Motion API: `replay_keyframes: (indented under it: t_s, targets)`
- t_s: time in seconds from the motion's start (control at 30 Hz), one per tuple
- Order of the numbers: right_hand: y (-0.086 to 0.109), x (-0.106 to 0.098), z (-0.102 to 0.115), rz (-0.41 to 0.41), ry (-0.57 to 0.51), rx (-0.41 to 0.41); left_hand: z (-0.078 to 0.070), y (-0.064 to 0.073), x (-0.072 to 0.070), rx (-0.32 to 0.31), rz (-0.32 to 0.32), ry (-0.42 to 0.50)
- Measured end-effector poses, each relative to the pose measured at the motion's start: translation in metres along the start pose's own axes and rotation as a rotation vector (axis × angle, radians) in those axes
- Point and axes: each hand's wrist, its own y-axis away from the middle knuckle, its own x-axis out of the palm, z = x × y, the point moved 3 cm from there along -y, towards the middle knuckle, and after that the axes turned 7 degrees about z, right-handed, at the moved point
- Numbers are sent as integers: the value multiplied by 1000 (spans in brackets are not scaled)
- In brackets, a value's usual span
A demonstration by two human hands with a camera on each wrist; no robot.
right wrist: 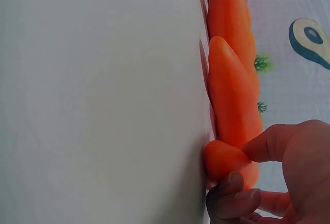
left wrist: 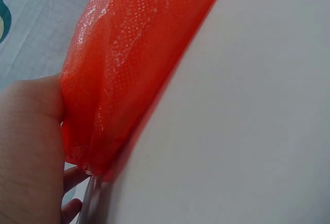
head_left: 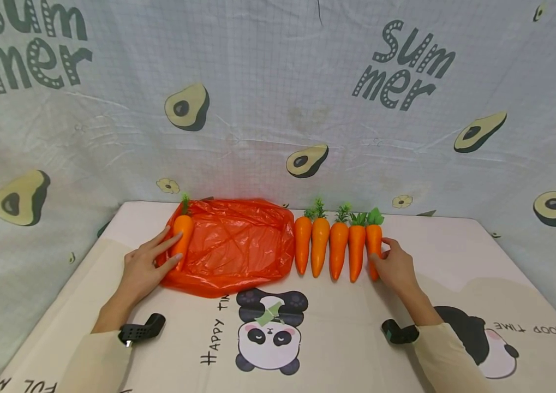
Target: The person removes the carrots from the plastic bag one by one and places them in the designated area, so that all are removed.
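Note:
On the left, an orange carrot (head_left: 184, 226) with a green top lies at the left end of a red plastic bag (head_left: 238, 245) spread flat. My left hand (head_left: 142, 267) reaches across this carrot, its fingers fairly straight and resting on it. In the left wrist view the hand (left wrist: 31, 141) touches the raised edge of the bag (left wrist: 124, 64); the carrot cannot be made out there. My right hand (head_left: 398, 267) pinches the rightmost carrot (head_left: 374, 236) between thumb and fingers. The right wrist view shows that carrot's tip (right wrist: 224, 158) between the fingers.
Several more carrots stand side by side in a row between the bag and my right hand, among them one carrot (head_left: 338, 245) in the middle. Behind the table (head_left: 356, 338) hangs a cloth (head_left: 258, 109) printed with avocados. Panda prints mark the table cover.

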Motion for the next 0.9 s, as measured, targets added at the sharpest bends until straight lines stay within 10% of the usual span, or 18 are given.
replay_keyframes:
  t_s: [0.9]
  targets:
    - [0,-11,2,-54,-16,-70,3,1,2,15,-17,3]
